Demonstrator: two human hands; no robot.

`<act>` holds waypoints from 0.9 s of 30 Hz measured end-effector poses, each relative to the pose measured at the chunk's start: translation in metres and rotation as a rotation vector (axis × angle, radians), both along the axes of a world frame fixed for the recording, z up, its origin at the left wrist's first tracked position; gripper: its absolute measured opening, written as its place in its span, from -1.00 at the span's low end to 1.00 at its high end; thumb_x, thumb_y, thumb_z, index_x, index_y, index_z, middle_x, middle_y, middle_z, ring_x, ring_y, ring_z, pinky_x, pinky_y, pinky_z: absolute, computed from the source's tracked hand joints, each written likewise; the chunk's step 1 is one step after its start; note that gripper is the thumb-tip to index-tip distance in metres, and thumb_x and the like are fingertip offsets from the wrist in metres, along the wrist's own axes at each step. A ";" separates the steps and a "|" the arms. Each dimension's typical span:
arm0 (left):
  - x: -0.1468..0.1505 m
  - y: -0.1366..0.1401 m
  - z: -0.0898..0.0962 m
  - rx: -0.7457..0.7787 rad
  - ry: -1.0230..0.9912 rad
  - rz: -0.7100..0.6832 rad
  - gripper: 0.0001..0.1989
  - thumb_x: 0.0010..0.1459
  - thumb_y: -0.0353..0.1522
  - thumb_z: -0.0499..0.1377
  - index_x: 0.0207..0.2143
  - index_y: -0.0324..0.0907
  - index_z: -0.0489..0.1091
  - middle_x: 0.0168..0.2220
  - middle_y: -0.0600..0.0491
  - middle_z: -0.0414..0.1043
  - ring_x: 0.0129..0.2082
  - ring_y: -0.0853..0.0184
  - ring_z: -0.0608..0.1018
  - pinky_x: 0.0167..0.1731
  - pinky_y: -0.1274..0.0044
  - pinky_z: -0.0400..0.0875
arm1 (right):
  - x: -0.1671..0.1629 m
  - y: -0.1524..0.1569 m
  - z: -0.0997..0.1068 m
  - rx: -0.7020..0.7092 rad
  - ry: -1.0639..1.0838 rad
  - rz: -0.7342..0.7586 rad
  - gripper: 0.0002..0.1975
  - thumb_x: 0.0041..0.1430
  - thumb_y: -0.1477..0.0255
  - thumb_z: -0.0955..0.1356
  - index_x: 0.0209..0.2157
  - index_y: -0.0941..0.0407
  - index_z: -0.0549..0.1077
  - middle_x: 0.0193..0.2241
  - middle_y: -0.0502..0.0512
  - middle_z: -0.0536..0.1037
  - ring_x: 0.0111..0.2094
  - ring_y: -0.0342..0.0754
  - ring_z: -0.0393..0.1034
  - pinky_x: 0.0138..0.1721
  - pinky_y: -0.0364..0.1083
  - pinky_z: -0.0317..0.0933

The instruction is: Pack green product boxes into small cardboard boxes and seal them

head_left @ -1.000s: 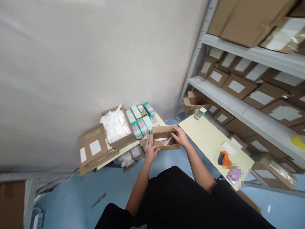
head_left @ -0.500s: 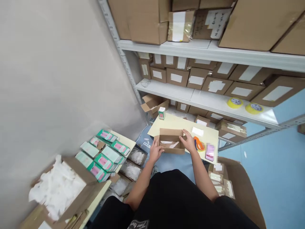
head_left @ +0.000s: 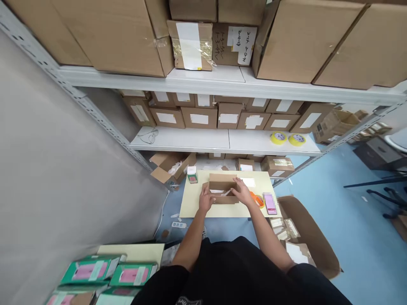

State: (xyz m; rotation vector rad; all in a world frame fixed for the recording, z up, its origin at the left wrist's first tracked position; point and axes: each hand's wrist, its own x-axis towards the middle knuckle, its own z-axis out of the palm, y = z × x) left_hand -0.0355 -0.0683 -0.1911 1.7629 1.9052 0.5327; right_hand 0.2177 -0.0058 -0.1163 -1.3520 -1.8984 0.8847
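An open cardboard box (head_left: 225, 200) rests on the pale yellow table, its far flap standing up. My left hand (head_left: 206, 200) grips its left end, fingers over the edge. On the right end, my right hand (head_left: 242, 193) is closed around the wall, thumb toward the inside. White paper-like pieces lie in the box, one strip close to my right thumb. Just right of that hand are an orange-handled tape dispenser (head_left: 258, 200), partly behind my forearm, and a white sheet (head_left: 248, 182). A small green-and-white carton (head_left: 192, 174) stands at the table's back left corner.
Shelves (head_left: 190, 137) packed with labelled boxes rise behind the table (head_left: 190, 203). Two yellow tape rolls (head_left: 288, 138) sit on the middle shelf. A purple item (head_left: 270, 203) lies at the table's right. Green cartons (head_left: 89, 271) fill the lower left; a large carton (head_left: 313, 237) stands right.
My view has swung left to right, so the side table with green cartons has slid toward the lower left. The box has come fully over the table, both hands still on it.
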 end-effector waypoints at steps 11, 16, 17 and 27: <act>-0.068 0.043 -0.026 0.080 -0.166 0.159 -0.71 0.24 -0.42 0.20 0.00 -0.14 0.58 0.28 -0.12 0.41 0.35 0.14 0.38 0.36 0.28 0.26 | -0.121 0.041 -0.037 -0.302 0.223 0.006 -0.37 0.13 0.17 0.46 0.23 0.03 0.49 0.23 0.25 0.52 0.23 0.20 0.44 0.24 0.23 0.33; -0.137 0.071 -0.014 0.096 -0.171 0.448 -0.40 0.19 -0.48 0.19 0.30 -0.13 0.34 0.41 -0.13 0.23 0.42 0.14 0.28 0.34 0.31 0.27 | -0.192 0.065 -0.067 -0.503 0.431 0.004 -0.36 0.11 0.18 0.45 0.22 0.06 0.49 0.23 0.30 0.52 0.28 0.18 0.41 0.27 0.22 0.29; -0.149 0.077 -0.010 0.061 -0.182 0.460 -0.34 0.17 -0.46 0.23 0.34 -0.13 0.28 0.43 -0.15 0.18 0.42 0.12 0.28 0.33 0.31 0.28 | -0.205 0.070 -0.072 -0.515 0.419 -0.019 -0.36 0.10 0.20 0.44 0.23 0.05 0.48 0.25 0.29 0.50 0.29 0.18 0.39 0.28 0.23 0.28; -0.208 0.116 0.019 -0.190 -0.152 0.202 0.08 -0.06 -0.46 0.48 0.46 -0.17 0.06 0.51 -0.36 -0.11 0.34 -0.05 0.40 0.23 0.31 0.36 | -0.299 0.064 -0.101 -0.482 0.244 0.150 -0.35 0.07 0.39 0.45 0.25 0.04 0.47 0.24 0.15 0.52 0.35 0.15 0.31 0.39 0.22 0.08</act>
